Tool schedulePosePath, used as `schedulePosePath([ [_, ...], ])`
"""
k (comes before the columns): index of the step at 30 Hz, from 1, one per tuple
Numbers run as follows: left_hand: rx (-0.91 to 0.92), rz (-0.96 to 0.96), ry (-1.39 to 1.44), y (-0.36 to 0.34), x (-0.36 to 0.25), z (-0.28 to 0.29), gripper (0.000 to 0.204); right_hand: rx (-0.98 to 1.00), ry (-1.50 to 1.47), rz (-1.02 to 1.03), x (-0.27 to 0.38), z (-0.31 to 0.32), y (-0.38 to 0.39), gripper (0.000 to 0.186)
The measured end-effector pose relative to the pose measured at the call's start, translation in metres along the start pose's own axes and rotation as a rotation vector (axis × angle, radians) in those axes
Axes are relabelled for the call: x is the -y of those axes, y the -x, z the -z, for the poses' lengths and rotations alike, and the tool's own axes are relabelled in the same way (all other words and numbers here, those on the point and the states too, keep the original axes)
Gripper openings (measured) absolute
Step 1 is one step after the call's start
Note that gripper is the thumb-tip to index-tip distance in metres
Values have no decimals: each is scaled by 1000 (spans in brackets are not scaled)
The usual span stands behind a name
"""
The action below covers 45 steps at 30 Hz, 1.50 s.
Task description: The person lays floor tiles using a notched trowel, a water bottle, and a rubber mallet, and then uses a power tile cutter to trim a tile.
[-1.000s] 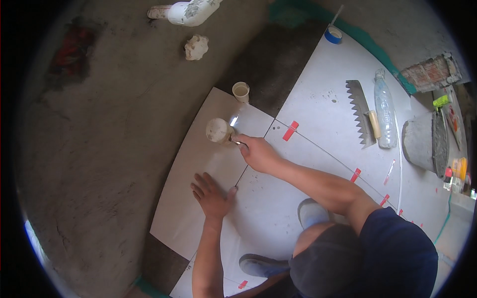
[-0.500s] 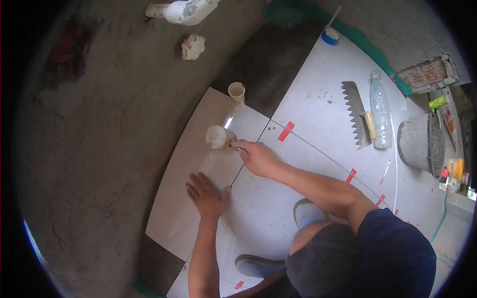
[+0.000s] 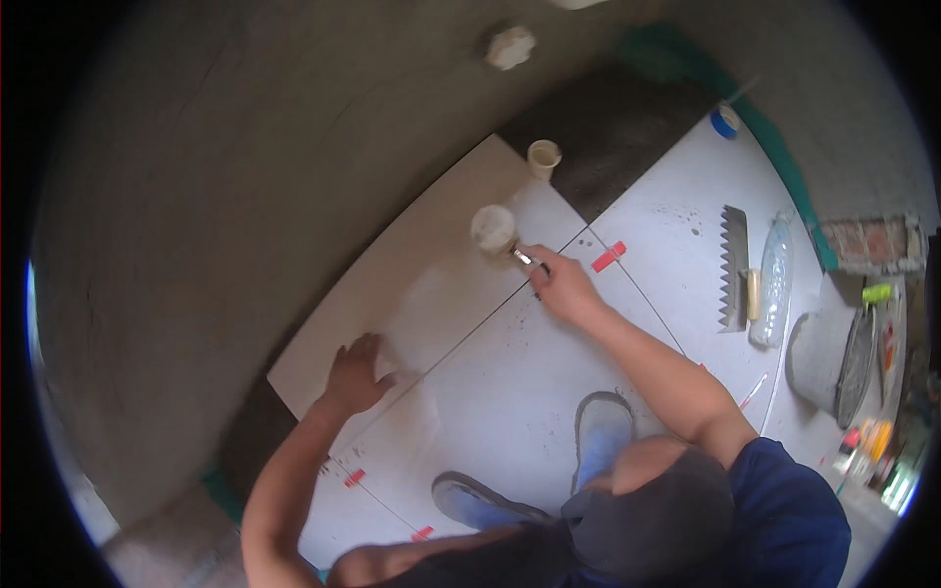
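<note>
My right hand [image 3: 561, 284] is closed round the metal handle [image 3: 529, 259] of a mallet with a pale, stained cylindrical head [image 3: 493, 228], held over a large white tile [image 3: 412, 294] near its right seam. My left hand [image 3: 363, 372] is open on or just over the same tile, nearer its lower-left end, fingers apart. A cream cup [image 3: 544, 159] stands at the tile's upper corner. A red tile-levelling piece [image 3: 609, 257] sits on the seam right of my right hand.
Toothed trowel [image 3: 733, 269], plastic bottle [image 3: 772, 279] and grey bucket [image 3: 823, 363] lie at right; blue tape roll [image 3: 724, 122] at the far corner. Dark bare floor [image 3: 627, 137] borders the tiles; a grey wall [image 3: 196, 196] rises at left. My slippered feet [image 3: 475, 500] are below.
The view has swung, so the scene sits differently in frame. My left hand appears farther toward the tile's lower-left end; my right hand still grips the mallet.
</note>
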<state>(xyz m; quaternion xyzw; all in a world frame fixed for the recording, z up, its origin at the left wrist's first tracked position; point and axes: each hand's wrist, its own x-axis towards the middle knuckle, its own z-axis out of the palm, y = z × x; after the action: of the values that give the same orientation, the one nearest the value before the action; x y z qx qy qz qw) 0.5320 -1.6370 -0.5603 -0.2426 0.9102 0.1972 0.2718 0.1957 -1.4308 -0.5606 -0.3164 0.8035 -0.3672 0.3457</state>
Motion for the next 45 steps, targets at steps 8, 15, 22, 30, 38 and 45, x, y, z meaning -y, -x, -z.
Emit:
schedulePosePath([
  [8, -549, 502, 143, 93, 5, -139, 100, 23, 162, 131, 34, -11, 3, 33],
  [15, -663, 589, 165, 94, 11, -152, 101, 320, 117, 217, 83, -90, 31, 34],
  [22, -706, 551, 220, 100, 15, -151, 103, 459, 126, 472, 85, -174, 39, 35],
  [30, -736, 530, 209, 90, 14, -149, 101, 541, 179, 437, 90, -195, 47, 33],
  [38, -739, 519, 197, 91, 14, -147, 96, 533, 193, 471, 96, -202, 44, 34],
  [45, -716, 544, 177, 92, 14, -145, 100, 568, 315, 416, 92, -204, 44, 33],
])
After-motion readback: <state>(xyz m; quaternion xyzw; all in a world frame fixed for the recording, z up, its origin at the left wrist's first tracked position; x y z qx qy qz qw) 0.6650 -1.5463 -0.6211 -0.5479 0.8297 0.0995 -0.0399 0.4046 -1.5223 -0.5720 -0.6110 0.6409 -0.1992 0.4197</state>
